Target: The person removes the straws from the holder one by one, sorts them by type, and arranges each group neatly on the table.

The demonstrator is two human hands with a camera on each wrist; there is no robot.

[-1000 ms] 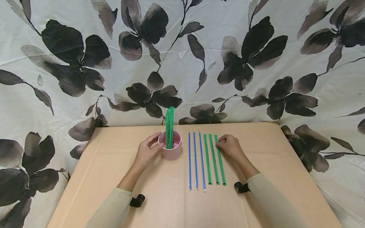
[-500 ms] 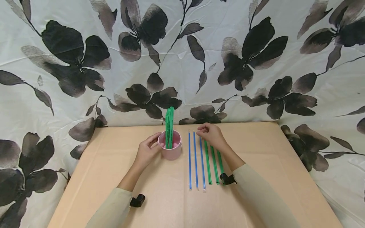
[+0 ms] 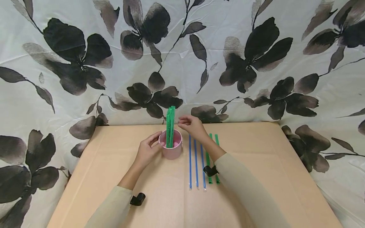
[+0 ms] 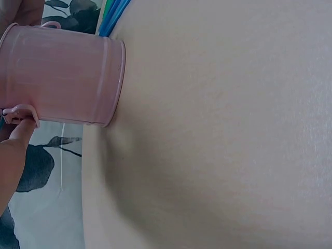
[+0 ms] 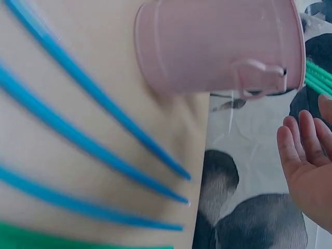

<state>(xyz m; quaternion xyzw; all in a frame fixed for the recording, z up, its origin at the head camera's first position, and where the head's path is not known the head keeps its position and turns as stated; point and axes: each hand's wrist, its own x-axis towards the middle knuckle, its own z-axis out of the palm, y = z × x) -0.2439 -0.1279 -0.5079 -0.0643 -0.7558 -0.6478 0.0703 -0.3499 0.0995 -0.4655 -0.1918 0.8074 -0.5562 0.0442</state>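
Observation:
A small pink bucket [image 3: 172, 154] stands upright near the table's back edge, holding a bundle of green straws [image 3: 170, 125] that rise well above its rim. My left hand [image 3: 147, 151] grips the bucket at its left side, with a finger at the handle lug in the left wrist view. Close to the right of the bundle, above the bucket's rim, is my right hand [image 3: 193, 127]. Its fingers are loosely bent with nothing seen between them. In the right wrist view, the fingers [image 5: 308, 140] reach toward the green straws beyond the rim.
Three blue straws [image 3: 190, 161] in clear wrappers lie side by side right of the bucket. Green straws [image 3: 210, 181] lie beside them, partly covered by my right arm. A floral cloth [image 3: 182, 63] hangs behind the tan table [image 3: 162, 202].
My right hand has left the rightmost green straw on the table and moved left over the row to the bucket. The left hand stays on the bucket.

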